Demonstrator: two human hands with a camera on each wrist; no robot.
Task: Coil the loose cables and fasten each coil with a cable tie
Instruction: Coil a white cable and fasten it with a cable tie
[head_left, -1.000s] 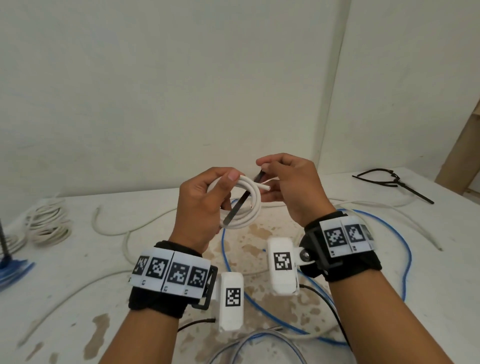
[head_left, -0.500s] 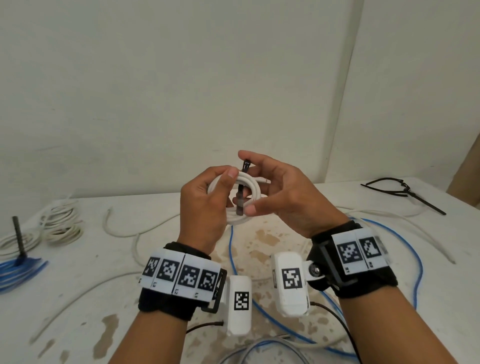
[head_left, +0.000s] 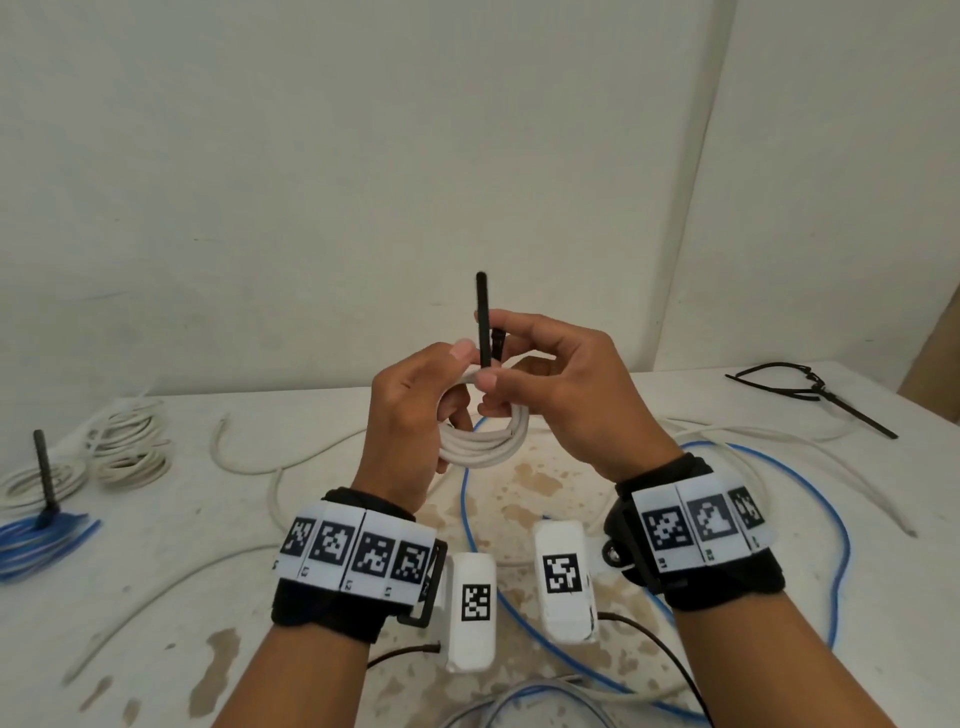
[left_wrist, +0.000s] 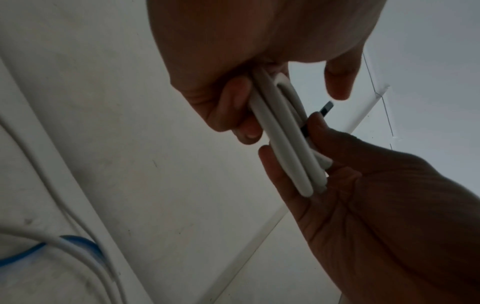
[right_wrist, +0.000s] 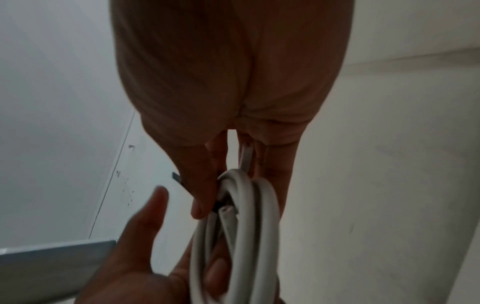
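Above the table my left hand (head_left: 457, 397) grips a small white cable coil (head_left: 488, 441), thumb on top and fingers through the loop. A black cable tie (head_left: 483, 322) crosses the top of the coil, its tail standing straight up. My right hand (head_left: 491, 358) pinches the tie beside its head, right against the coil. In the left wrist view the left hand's fingers (left_wrist: 233, 107) curl round the coil (left_wrist: 283, 133) and the tie tip (left_wrist: 327, 107) pokes out past the right hand (left_wrist: 337, 164). The right wrist view shows the coil (right_wrist: 246, 226) under my right fingers (right_wrist: 202, 185).
Tied white coils (head_left: 130, 447) and a tied blue coil (head_left: 41, 535) lie at the table's left. A loose blue cable (head_left: 810, 493) and loose white cables (head_left: 249, 457) snake over the stained table (head_left: 156, 545). Spare black ties (head_left: 810, 395) lie far right. Walls stand close behind.
The tie hung slanted across the coil; the right hand has turned it upright and now pinches it at the coil's top, tail pointing up. Both hands rose slightly.
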